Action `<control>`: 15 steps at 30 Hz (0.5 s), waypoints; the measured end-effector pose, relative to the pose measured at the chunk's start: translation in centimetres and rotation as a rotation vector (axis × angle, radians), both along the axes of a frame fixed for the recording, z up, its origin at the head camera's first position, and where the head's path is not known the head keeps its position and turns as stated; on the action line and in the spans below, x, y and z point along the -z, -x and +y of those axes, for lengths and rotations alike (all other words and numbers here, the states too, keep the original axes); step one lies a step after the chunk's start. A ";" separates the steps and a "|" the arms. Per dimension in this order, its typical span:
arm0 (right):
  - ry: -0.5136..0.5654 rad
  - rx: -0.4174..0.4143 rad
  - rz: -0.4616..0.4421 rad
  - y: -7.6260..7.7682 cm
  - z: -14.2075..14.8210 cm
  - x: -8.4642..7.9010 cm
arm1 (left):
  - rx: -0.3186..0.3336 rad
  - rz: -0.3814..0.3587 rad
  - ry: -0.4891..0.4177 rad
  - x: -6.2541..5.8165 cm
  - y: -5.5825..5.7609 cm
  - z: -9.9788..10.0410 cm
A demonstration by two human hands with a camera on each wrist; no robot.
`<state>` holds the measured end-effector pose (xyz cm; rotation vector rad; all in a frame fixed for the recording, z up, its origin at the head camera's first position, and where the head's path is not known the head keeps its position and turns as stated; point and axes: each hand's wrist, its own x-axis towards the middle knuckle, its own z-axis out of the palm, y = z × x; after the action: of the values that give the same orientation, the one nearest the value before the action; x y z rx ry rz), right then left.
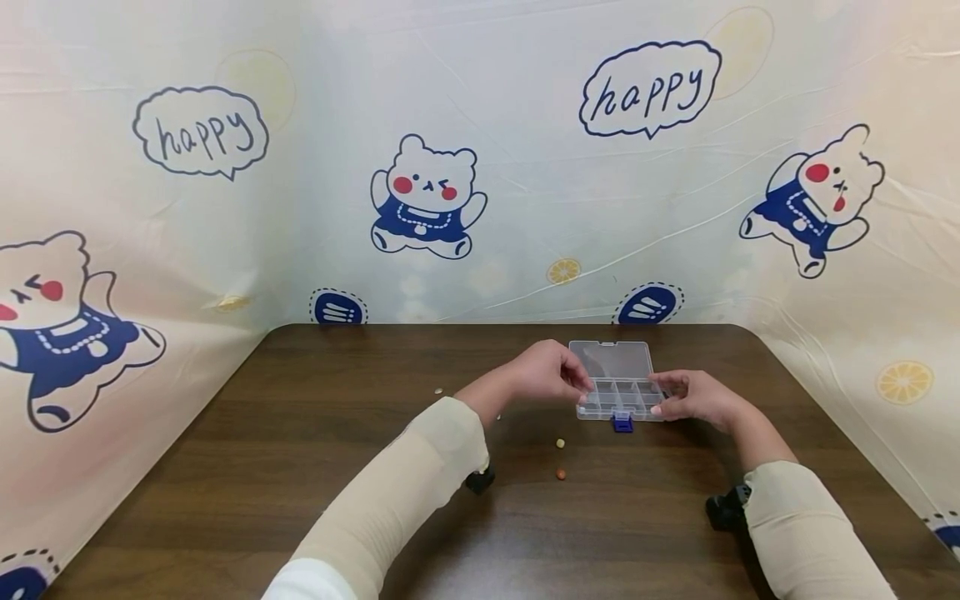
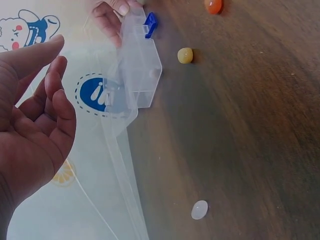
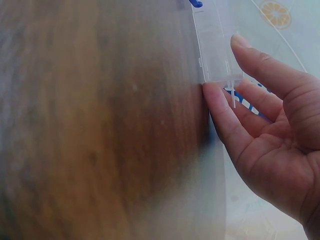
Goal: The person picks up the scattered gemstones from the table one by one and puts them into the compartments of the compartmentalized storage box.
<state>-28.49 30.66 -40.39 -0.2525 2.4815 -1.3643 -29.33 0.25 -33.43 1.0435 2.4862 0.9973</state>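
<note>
A clear plastic compartment box (image 1: 624, 398) lies on the table with its lid (image 1: 611, 360) raised at the back and a blue latch (image 1: 622, 423) at the front. My left hand (image 1: 551, 372) hovers over the box's left end. Its fingers are loosely bent, with no object visible between them in the left wrist view. At the right end, my right hand (image 1: 697, 396) holds the box between thumb and fingers. A faint pinkish spot shows through the box wall (image 2: 151, 55); what it is, I cannot tell.
On the table (image 1: 315, 450), a yellow bead (image 1: 560, 443) and an orange bead (image 1: 561, 474) lie in front of the box. A whitish bead (image 2: 199, 210) and a small pale piece (image 1: 438, 391) lie farther left. A printed cloth (image 1: 525, 208) hangs behind the table.
</note>
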 end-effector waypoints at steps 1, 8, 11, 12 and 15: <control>0.003 0.002 -0.003 0.0 0.0 0.0 | 0.004 0.005 0.002 -0.1 0.0 0.1; -0.014 -0.011 0.010 -0.1 0.0 0.0 | 0.016 0.042 0.024 -0.4 0.3 0.8; -0.011 -0.007 0.010 -0.1 0.0 0.0 | 0.016 0.055 0.037 -0.3 0.5 1.1; -0.010 -0.009 0.011 -0.1 0.0 0.0 | 0.015 0.053 0.038 -0.3 0.5 1.2; -0.009 -0.016 0.015 -0.1 0.0 0.0 | 0.010 0.044 0.041 -0.2 0.7 1.5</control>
<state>-28.42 30.70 -40.41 -0.2806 2.4916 -1.3494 -30.06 1.73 -33.27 1.0751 2.5236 0.9256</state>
